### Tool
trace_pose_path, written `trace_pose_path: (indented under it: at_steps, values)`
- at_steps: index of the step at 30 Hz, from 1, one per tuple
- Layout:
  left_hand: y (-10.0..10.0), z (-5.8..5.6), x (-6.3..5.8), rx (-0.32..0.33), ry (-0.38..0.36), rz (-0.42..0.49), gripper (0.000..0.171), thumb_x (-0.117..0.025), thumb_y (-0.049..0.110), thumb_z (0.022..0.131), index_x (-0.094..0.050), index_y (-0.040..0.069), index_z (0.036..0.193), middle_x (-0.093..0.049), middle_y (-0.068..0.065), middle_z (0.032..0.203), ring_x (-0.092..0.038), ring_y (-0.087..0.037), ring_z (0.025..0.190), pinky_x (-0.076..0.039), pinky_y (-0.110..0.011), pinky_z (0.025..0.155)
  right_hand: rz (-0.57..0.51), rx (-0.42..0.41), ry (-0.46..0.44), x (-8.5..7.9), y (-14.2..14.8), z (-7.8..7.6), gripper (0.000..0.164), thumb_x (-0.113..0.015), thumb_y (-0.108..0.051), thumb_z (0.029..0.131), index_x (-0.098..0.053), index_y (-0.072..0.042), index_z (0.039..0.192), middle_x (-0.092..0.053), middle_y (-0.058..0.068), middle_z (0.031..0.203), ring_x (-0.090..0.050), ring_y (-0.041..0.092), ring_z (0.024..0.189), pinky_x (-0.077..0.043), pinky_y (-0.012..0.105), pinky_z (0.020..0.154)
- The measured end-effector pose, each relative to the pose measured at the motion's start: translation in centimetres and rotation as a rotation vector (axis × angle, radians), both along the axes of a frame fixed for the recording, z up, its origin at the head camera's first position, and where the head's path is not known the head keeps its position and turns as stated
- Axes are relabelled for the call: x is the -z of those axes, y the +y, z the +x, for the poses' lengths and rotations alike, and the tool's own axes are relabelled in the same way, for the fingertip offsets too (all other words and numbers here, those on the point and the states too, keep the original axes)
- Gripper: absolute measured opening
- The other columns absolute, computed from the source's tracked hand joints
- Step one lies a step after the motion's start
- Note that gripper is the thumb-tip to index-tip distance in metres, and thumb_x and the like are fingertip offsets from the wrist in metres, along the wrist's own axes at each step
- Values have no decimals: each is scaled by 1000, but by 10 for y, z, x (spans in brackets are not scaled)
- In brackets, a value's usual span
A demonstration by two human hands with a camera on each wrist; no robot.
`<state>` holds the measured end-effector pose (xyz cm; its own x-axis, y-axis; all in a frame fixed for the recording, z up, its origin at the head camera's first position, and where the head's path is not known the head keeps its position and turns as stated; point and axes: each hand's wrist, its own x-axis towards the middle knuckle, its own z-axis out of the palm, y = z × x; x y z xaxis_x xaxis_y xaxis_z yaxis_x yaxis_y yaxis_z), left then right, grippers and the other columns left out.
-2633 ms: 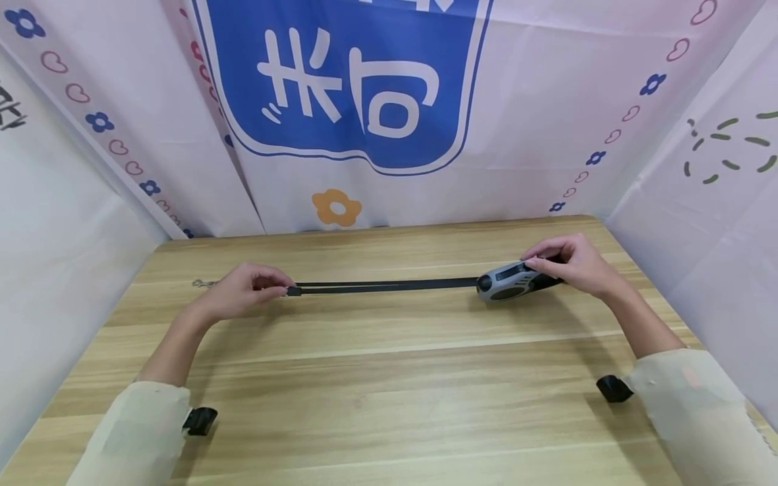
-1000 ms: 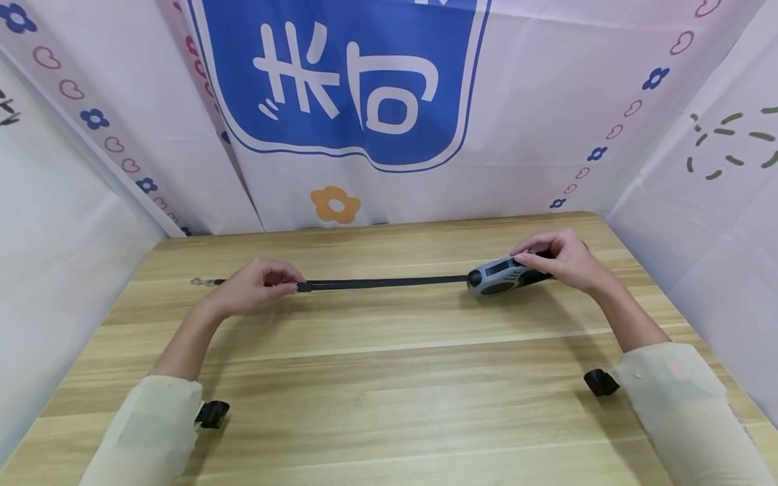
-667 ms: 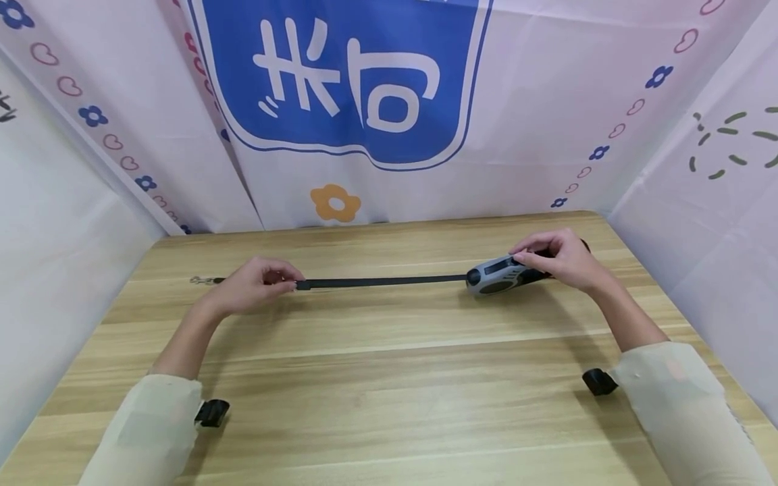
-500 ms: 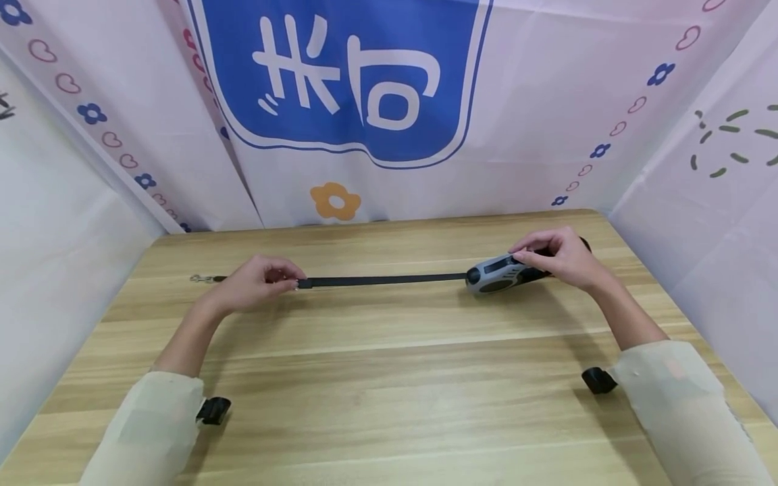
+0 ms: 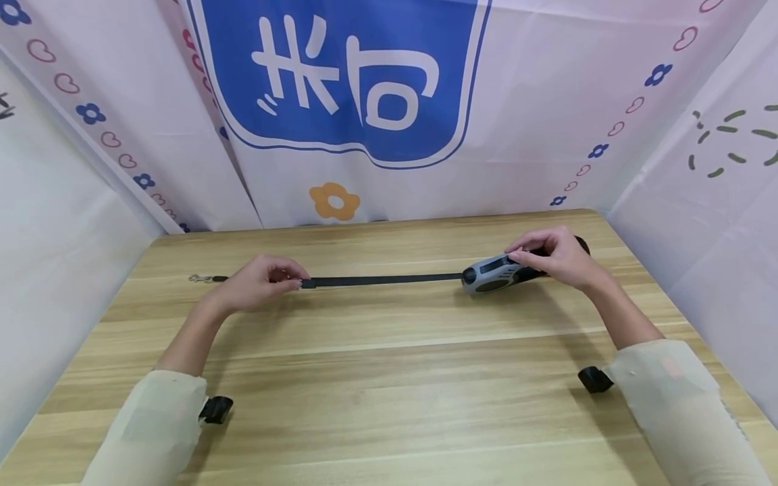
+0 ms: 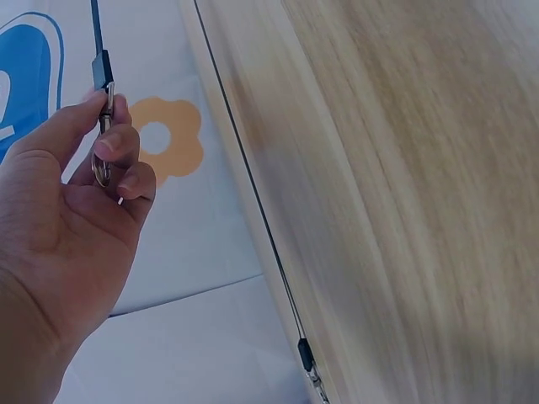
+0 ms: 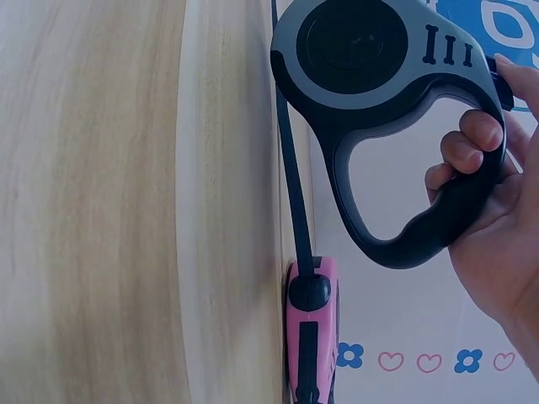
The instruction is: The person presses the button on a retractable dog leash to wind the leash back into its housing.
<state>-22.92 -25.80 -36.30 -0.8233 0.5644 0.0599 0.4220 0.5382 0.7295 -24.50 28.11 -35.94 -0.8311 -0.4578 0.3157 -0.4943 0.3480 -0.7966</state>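
Note:
My right hand (image 5: 558,260) grips the black handle of a grey retractable dog leash (image 5: 494,273), held above the table with its thumb near the button. From the leash a black strap (image 5: 383,279) runs left to my left hand (image 5: 252,285). Curled fingers of that hand hold the metal clip (image 6: 104,139) at the strap's end, as the left wrist view shows. Below in the right wrist view lies a pink retractable leash (image 7: 305,315), its strap (image 7: 295,181) stretched out along the table. A second metal clip (image 5: 197,278) lies on the table beyond my left wrist.
The wooden table (image 5: 389,398) reaches back to a white printed cloth (image 5: 529,135) with a blue sign. More white cloth hangs at both sides. A small black device (image 5: 594,379) sits at each sleeve.
Since the earliest frame my left hand has shifted right with its clip, and my right hand slightly left with the grey leash. Both hands keep their hold, and the two straps now overlap in the head view.

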Motion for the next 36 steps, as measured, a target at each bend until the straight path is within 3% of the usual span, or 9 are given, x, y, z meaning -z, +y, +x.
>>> trace_pose_path:
  at_steps: [13, 19, 30, 36]
  values:
    - [6, -3, -5, -7, -30, -32, 14, -64, -1, 101, -74, -2, 111, -71, -20, 96, -48, -10, 66, -43, -24, 57, -17, -12, -5, -1, -4, 1, 12, -69, 7, 93, -76, 7, 103, -69, 2, 75, -43, 9, 58, -35, 28, 50]
    - [7, -3, -5, -8, -39, -36, 14, -64, 0, 101, -74, -1, 111, -70, -21, 97, -48, -10, 66, -43, -24, 57, -19, -16, 0, -1, -5, 0, 12, -69, 7, 93, -76, 6, 103, -62, 7, 68, -38, 9, 54, -32, 30, 48]
    - [11, -3, -7, -1, -43, -27, 15, -63, 1, 102, -74, 0, 112, -69, -21, 96, -49, -11, 65, -44, -24, 57, -34, -30, -10, -4, -7, 0, 12, -68, 6, 94, -75, 7, 104, -63, 6, 66, -33, 8, 49, -30, 31, 45]
    - [14, -3, -9, -1, -37, -30, 15, -64, 1, 102, -74, -1, 112, -70, -21, 99, -49, -12, 66, -43, -25, 58, -43, -44, -12, -5, -9, -1, 12, -67, 7, 94, -75, 8, 104, -57, 4, 60, -31, 8, 47, -29, 32, 44]
